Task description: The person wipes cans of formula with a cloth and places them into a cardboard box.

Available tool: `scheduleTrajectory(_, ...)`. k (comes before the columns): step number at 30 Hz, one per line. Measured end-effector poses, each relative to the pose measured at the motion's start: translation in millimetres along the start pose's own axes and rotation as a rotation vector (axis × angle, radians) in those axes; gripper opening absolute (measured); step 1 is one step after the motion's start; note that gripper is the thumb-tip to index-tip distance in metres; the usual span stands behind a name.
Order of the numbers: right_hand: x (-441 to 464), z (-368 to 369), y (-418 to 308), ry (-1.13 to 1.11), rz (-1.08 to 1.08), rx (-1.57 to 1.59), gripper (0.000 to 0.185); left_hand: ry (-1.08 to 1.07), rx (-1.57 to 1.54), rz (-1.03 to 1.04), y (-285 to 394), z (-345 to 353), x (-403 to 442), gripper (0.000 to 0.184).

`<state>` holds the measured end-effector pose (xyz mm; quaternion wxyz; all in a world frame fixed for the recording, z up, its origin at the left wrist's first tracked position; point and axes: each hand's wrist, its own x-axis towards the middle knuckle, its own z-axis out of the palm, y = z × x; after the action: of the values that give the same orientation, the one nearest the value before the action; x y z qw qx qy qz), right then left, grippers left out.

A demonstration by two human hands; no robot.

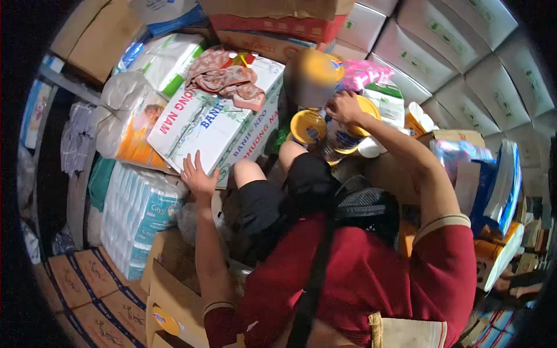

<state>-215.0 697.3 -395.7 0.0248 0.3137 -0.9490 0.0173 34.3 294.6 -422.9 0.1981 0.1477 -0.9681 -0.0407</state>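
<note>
My left hand (pixel 199 177) lies with fingers spread at the near edge of a white carton (pixel 194 136) printed "BANH KEO PHUONG NAM". A patterned pinkish cloth (pixel 223 78) is bunched on top of this carton. My right hand (pixel 344 108) is on a tub with a yellow lid and blue label (pixel 342 134), its fingers curled over the upper part and partly hiding it. Close beside it stands another yellow-lidded tub (pixel 308 127). Behind that one, a yellowish shape (pixel 316 72) is too blurred to make out.
White cartons (pixel 435 58) are stacked at the right and back. Left of my legs stand a teal-labelled tissue pack (pixel 139 214) and a paper roll pack (pixel 130 122). Brown cartons (pixel 98 290) lie at the lower left. Blue-and-white packs (pixel 499 185) stand by my right elbow.
</note>
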Motion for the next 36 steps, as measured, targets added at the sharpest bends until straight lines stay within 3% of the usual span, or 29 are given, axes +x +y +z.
scheduleTrajectory(3,15.6,2.8,4.3,-0.038,-0.011,0.110,0.030,-0.019,0.020,-0.027,-1.9,3.4,-0.2,0.083)
scheduleTrajectory(4,22.8,-4.2,4.4,-0.063,-0.010,0.288,0.030,-0.035,0.062,-0.042,-2.7,5.1,-0.5,0.083)
scheduleTrajectory(5,23.6,-0.5,0.1,0.272,-0.039,0.233,0.030,-0.019,0.070,-0.027,-6.5,8.2,1.2,0.084)
scheduleTrajectory(6,25.3,-7.2,-5.2,0.278,0.028,0.261,0.031,-0.017,0.075,-0.007,-10.6,12.0,1.6,0.084)
scheduleTrajectory(7,21.9,-35.4,-14.7,0.114,0.055,0.276,0.032,-0.014,0.078,0.012,-11.1,14.8,-0.7,0.084)
scheduleTrajectory(9,44.0,-22.1,-9.8,0.182,-0.088,0.316,0.033,-0.066,0.096,-0.021,-4.9,12.1,0.9,0.084)
scheduleTrajectory(10,55.7,-23.8,-13.9,0.049,-0.049,0.271,0.034,-0.078,0.110,-0.053,-3.7,10.3,0.5,0.085)
scheduleTrajectory(15,89.1,-20.8,-54.4,0.049,-0.274,0.369,0.032,-0.080,0.111,-0.064,-2.4,8.3,2.3,0.085)
scheduleTrajectory(20,92.7,-55.5,-105.6,-0.053,-0.328,0.402,0.027,-0.074,0.091,-0.072,-2.6,8.7,2.1,0.085)
scheduleTrajectory(24,115.7,-67.3,-76.7,0.069,-0.246,0.415,0.029,-0.016,0.072,-0.055,-5.7,13.1,0.5,0.086)
scheduleTrajectory(28,114.7,-67.1,11.4,0.210,-0.112,0.328,0.035,0.005,0.090,-0.053,-4.8,12.0,1.0,0.088)
scheduleTrajectory(31,66.2,-98.3,26.2,0.128,-0.028,0.305,0.044,-0.006,0.055,-0.034,-11.6,15.0,1.7,0.088)
scheduleTrajectory(33,57.4,-85.9,40.1,-0.001,-0.050,0.078,0.052,-0.034,0.021,-0.053,-11.8,13.7,2.4,0.088)
scheduleTrajectory(36,39.0,-71.7,41.9,-0.036,0.012,0.104,0.059,-0.142,-0.034,-0.073,-21.4,17.9,8.0,0.087)
